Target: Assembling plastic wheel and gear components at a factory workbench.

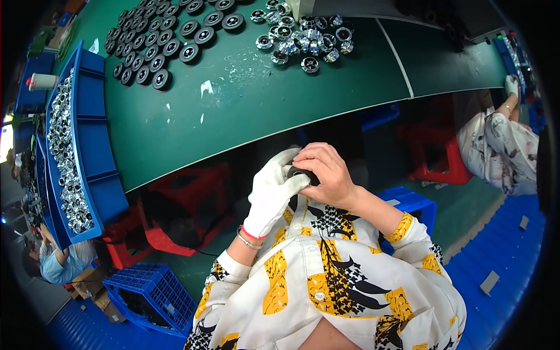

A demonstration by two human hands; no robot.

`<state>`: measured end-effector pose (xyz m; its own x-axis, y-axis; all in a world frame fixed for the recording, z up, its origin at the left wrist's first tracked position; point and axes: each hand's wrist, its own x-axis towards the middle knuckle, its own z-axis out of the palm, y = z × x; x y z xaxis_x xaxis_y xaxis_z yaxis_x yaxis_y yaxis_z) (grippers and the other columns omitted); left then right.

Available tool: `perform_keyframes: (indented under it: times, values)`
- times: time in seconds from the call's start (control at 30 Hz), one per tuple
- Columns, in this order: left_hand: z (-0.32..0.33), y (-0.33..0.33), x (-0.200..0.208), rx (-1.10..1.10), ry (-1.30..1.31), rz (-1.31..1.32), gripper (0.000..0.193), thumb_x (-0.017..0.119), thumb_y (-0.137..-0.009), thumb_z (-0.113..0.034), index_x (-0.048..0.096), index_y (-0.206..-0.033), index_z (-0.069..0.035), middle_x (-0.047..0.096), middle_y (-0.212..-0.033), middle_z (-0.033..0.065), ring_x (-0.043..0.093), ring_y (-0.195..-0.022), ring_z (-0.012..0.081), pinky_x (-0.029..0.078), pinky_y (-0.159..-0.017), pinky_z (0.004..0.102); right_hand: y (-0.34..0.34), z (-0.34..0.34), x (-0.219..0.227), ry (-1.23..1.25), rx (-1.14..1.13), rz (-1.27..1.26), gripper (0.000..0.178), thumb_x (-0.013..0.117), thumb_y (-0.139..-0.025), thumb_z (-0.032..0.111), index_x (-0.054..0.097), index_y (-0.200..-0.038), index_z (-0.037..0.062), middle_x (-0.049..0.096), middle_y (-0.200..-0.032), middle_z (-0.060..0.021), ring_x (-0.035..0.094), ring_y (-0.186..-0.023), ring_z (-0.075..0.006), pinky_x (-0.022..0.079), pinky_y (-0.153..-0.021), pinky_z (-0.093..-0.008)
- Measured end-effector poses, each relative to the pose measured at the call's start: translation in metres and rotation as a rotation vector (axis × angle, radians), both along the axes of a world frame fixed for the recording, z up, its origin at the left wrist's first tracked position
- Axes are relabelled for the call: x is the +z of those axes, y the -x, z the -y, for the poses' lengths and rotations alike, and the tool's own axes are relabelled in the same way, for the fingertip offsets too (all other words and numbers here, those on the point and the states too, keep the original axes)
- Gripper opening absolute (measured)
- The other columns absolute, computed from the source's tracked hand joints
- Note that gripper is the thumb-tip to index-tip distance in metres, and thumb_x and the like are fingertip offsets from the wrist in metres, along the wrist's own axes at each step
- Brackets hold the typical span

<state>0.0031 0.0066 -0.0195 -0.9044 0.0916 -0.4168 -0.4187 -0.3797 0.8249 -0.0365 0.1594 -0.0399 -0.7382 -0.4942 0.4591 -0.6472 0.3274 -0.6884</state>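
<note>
In front of my body, just off the table's near edge, both hands close round a small dark round part (300,172), which looks like a black wheel. My left hand (270,191), in a white glove, grips it from the left with the thumb across its near side. Bare fingers of my right hand (328,174) curl over it from the right. Most of the part is hidden behind the fingers. Farther off on the green table (233,111) stand many black wheels (189,52) at the left and a cluster of shiny metal hubs (309,64) near the middle.
At my left, a blue bin (96,151) holds many small silvery parts (64,146). Red stools (181,204) and a blue crate (153,297) stand below. Another person (501,140) sits at the right, and one in blue (64,262) at the far left.
</note>
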Motion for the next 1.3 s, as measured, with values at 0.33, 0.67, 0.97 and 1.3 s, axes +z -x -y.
perform_keyframes:
  times: [0.33,0.67,0.97,1.3]
  values:
    - [0.007,-0.004,0.005,0.083,-0.109,0.06,0.048,0.06,-0.085,-0.003,0.043,-0.129,0.009,0.056,-0.117,0.015,0.059,-0.101,0.0177,0.055,-0.079,0.0276,-0.001,-0.005,0.0,-0.02,-0.086,0.201,0.051,0.082,-0.06,0.018,0.058,-0.102,0.003,0.055,-0.105,-0.0117,0.056,-0.095,-0.0295,0.047,-0.082,-0.0378]
    - [0.008,-0.004,0.008,0.143,-0.095,0.059,0.048,0.06,-0.086,-0.003,0.044,-0.129,0.008,0.056,-0.118,0.0159,0.058,-0.104,0.0187,0.052,-0.085,0.03,-0.003,-0.008,0.01,-0.153,-0.095,0.081,0.054,0.082,-0.06,0.016,0.056,-0.107,0.0031,0.056,-0.107,-0.0129,0.057,-0.094,-0.0298,0.048,-0.079,-0.0368]
    - [0.002,-0.008,0.005,0.103,-0.034,0.007,0.052,0.062,-0.081,0.004,0.043,-0.13,0.01,0.056,-0.117,0.0142,0.057,-0.1,0.0142,0.049,-0.083,0.0254,0.002,-0.002,0.01,-0.062,0.014,0.013,0.051,0.083,-0.056,0.015,0.059,-0.1,0.0034,0.059,-0.102,-0.0091,0.057,-0.095,-0.0288,0.046,-0.079,-0.0382]
    - [0.005,-0.006,0.006,0.14,-0.057,0.06,0.045,0.059,-0.086,-0.002,0.046,-0.128,0.008,0.054,-0.122,0.0149,0.058,-0.101,0.016,0.052,-0.081,0.026,-0.001,0.004,0.01,0.002,-0.059,0.161,0.05,0.082,-0.058,0.013,0.059,-0.102,0.0024,0.057,-0.102,-0.0118,0.057,-0.093,-0.029,0.048,-0.077,-0.0361]
